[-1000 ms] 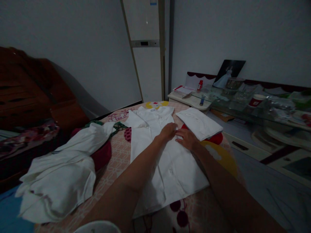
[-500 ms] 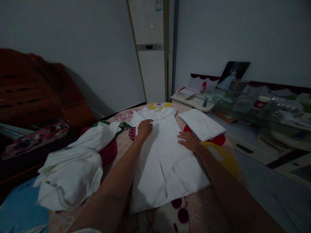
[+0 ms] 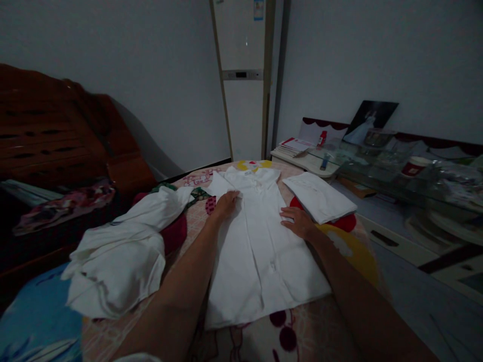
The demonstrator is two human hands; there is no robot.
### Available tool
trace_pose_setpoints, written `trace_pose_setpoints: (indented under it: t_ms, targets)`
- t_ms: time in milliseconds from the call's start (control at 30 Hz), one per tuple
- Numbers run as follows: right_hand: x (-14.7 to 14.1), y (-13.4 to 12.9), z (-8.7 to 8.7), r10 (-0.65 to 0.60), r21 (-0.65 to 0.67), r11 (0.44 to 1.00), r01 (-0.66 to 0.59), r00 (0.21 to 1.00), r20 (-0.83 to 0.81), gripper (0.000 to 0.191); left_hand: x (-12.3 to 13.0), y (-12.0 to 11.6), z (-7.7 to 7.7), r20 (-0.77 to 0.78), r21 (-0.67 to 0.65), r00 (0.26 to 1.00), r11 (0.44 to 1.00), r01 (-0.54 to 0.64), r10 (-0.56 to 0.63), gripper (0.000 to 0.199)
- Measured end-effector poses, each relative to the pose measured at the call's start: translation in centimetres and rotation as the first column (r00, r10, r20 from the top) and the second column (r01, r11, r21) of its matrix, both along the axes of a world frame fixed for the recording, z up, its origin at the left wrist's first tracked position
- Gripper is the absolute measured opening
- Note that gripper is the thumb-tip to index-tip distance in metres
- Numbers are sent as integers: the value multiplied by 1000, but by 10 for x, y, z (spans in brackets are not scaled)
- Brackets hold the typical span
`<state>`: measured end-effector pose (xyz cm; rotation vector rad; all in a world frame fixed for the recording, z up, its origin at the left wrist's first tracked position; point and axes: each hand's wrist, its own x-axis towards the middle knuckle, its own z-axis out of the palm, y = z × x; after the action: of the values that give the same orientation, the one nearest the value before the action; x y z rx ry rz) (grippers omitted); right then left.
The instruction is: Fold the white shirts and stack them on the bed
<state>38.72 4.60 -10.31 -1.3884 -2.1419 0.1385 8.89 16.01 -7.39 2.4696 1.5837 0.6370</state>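
Observation:
A white shirt point(image 3: 260, 251) lies spread on the patterned tablecloth point(image 3: 264, 337), its collar at the far end and a front placket running down its middle. Over its upper left side is my left hand point(image 3: 227, 203), fingers drawn together in a pinch on the fabric. My right hand point(image 3: 300, 222) rests flat at the shirt's right edge, fingers apart. Just beyond that hand sits a folded white garment point(image 3: 320, 196). Crumpled white clothes point(image 3: 116, 261) are heaped to the left of my left forearm.
A wooden bench point(image 3: 56, 130) with cloths on it stands at the left. Behind the table rises a tall white air conditioner point(image 3: 245, 115). A glass-topped cabinet point(image 3: 381, 171) along the right wall carries papers point(image 3: 292, 147), a red-and-white cup point(image 3: 414, 167) and a photo point(image 3: 372, 120).
The whole view has shifted a little, so things sit further right. My left fingers have closed more on the shirt's fabric; my right hand stays at its right edge.

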Motion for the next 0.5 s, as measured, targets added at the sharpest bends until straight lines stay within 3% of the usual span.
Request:
trace_pose_setpoints:
  t_ms: [300,500]
  targets:
    - [1,1,-3,19,24,1000,-19,1000,-21,24,11,12,2,60,11,994,996,87,-88,48]
    - [2,3,-5,5,-1,1000,-5,1000,-11,25,8,10,-10,-16,8,990,990,140,-140,51]
